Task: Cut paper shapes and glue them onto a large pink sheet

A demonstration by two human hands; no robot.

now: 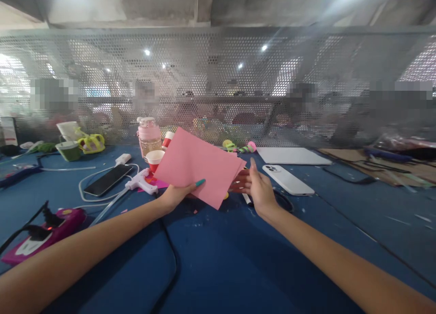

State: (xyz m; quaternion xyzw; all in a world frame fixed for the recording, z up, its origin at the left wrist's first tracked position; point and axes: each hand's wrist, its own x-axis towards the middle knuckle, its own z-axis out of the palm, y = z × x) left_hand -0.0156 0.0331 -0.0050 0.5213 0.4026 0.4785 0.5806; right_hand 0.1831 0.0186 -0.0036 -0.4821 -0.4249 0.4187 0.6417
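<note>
The left hand pinches pink paper, thumb on top — the right hand open at its right edge, contact unclear. 1 white phone lies right of the paper.

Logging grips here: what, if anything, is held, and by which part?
Pink paper, held by its near edge in the left hand. The right hand is open at the paper's right end; whether it touches cannot be told.
</note>
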